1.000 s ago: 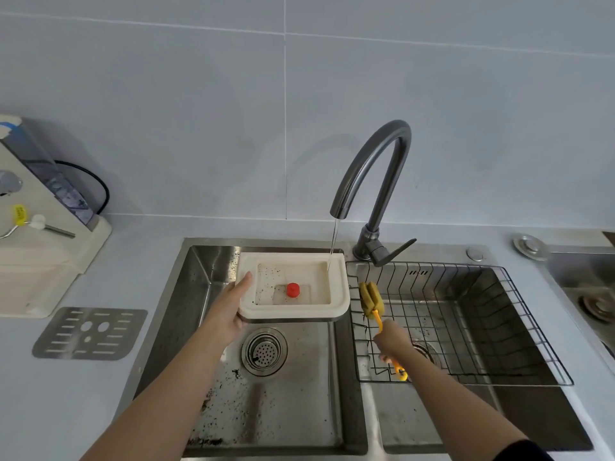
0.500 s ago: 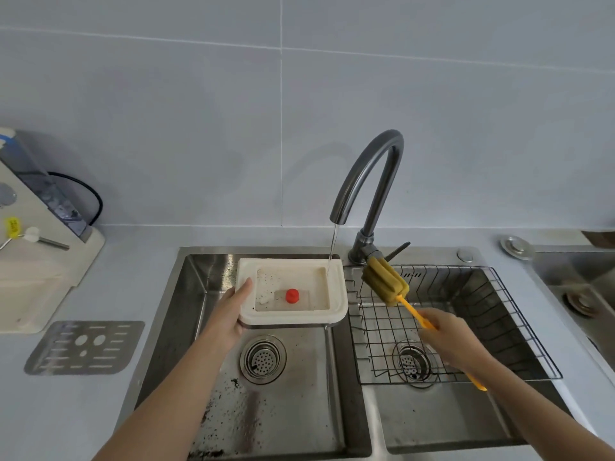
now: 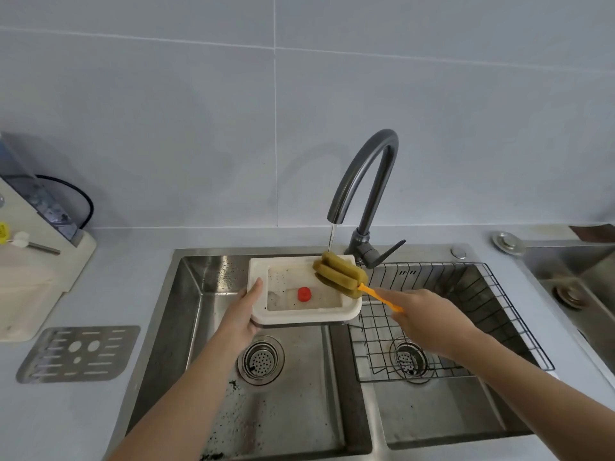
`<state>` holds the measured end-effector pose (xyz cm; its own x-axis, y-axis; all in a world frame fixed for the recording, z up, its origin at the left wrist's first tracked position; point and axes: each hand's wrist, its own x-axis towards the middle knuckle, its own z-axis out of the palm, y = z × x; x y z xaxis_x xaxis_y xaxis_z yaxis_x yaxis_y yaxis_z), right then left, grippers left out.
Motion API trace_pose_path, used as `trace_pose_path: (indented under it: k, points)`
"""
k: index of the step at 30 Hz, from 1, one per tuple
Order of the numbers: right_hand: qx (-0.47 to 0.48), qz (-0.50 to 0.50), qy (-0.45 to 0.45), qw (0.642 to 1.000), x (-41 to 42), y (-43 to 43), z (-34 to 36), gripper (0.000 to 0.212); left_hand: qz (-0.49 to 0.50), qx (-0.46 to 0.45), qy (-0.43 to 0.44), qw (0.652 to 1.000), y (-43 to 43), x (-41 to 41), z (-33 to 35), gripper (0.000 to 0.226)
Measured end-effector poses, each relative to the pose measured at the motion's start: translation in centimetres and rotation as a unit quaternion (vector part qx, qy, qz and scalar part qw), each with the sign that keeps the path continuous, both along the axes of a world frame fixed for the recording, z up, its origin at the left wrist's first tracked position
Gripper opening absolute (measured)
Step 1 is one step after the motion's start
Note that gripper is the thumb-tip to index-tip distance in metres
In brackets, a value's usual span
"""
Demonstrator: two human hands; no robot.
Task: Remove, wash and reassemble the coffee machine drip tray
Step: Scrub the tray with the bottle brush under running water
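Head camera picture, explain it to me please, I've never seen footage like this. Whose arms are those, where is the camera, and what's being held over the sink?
There is no machine working here: the arms belong to a person, and the single camera sits on that person's head, looking forward and down. That is why both arms reach in from the bottom edge.

The left hand grips the left edge of a white drip tray, held over the left basin of a steel double sink. A small red float sits inside the tray. The right hand holds the orange handle of a sponge brush, whose head is at the tray's far right corner, under a thin stream from the tap.

A wire rack sits in the right basin. On the counter at left lie a metal grate and part of the coffee machine.
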<state>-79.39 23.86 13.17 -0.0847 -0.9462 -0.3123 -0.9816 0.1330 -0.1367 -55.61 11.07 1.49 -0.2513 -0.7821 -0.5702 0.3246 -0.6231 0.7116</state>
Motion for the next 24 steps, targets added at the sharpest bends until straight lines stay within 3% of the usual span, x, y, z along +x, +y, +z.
trace_pose_path:
  k: [6, 16, 24]
  points:
    - [-0.008, 0.034, 0.108, 0.994, 0.1, -0.7, 0.0, 0.058, -0.027, -0.012, 0.008, 1.0, -0.1, -1.3, -0.2, 0.043]
    - [0.013, 0.035, 0.103, 0.994, -0.7, -2.5, -0.6, 0.052, -0.052, -0.01, 0.021, 0.998, -1.1, -3.7, -1.2, 0.029]
    - [0.007, 0.06, 0.101, 0.993, -1.3, -3.8, -0.7, 0.05, -0.069, -0.016, 0.021, 0.997, -2.1, -5.2, -1.0, 0.044]
